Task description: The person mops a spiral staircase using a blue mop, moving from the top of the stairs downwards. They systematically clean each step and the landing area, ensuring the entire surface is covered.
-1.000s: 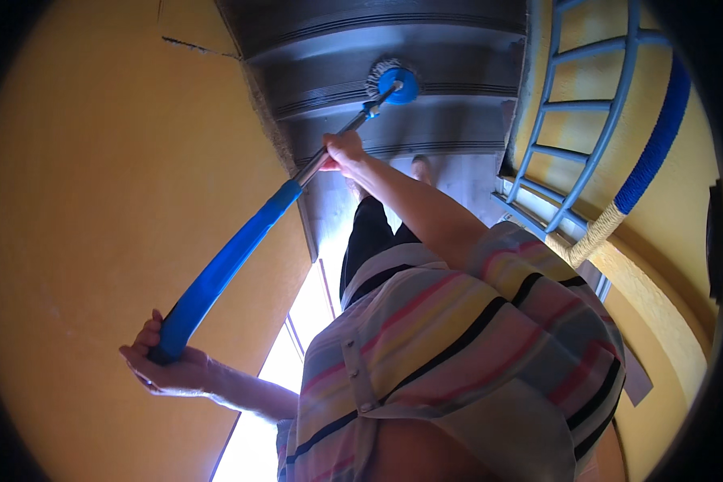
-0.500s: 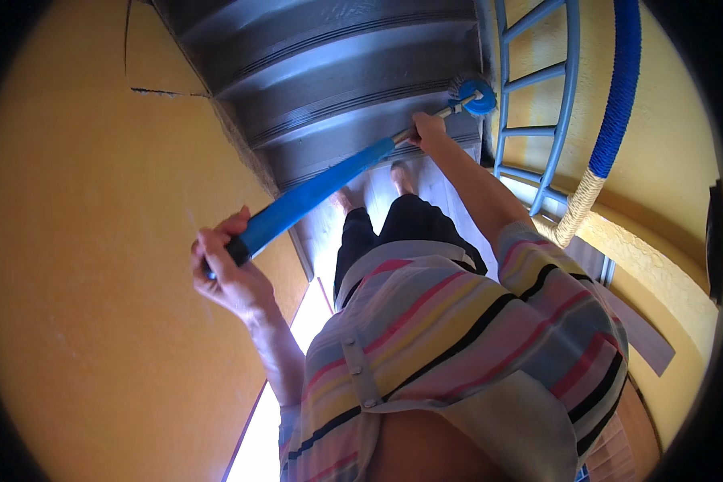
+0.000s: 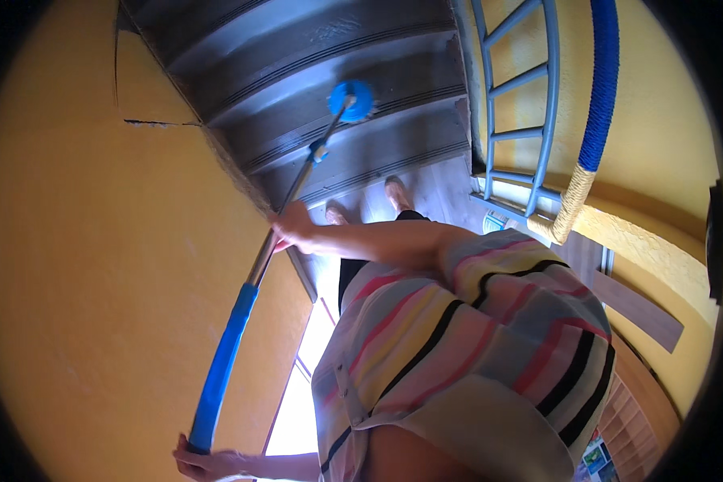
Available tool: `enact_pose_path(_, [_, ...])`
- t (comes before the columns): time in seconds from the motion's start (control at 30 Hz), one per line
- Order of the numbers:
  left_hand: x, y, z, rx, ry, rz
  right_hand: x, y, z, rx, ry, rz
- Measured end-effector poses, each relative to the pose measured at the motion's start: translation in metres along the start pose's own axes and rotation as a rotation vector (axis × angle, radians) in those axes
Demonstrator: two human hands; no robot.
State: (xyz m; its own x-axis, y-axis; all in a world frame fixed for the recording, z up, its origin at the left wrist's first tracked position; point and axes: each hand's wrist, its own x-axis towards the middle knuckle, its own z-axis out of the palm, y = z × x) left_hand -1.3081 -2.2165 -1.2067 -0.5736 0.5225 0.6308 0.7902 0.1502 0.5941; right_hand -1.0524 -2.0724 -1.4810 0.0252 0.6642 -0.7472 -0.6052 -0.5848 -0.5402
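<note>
A person stands at the foot of grey stairs (image 3: 353, 64), seen from above, working a long mop (image 3: 297, 181). Its round blue head (image 3: 352, 100) rests on a step well above the feet; the pole runs down from there beside the yellow wall (image 3: 80, 265). The right hand (image 3: 293, 227) is clamped round the bare metal stretch just below the middle, and the left hand (image 3: 205, 463) is closed on the bottom end of the blue sleeve (image 3: 221, 365). The pole looks stiff and light – easy to steer with hands set well apart, as here – though the metal may be slicker than the sleeve. A blue railing (image 3: 538, 104) stands to the right of the stairs.
</note>
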Motion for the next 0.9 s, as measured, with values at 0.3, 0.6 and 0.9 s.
enact_pose_path(0.3, [-0.012,0.033,-0.058,1.042,-0.886,0.488,0.049,0.058,0.098,-0.421,-0.188,0.031])
enact_pose_path(0.6, [-0.002,0.035,-0.004,0.698,-1.164,0.623,0.103,0.057,0.068,-0.437,-0.059,0.048])
enact_pose_path(0.9, [-0.003,0.079,0.068,0.319,-1.264,0.694,0.075,-0.037,-0.05,-0.295,0.26,-0.055])
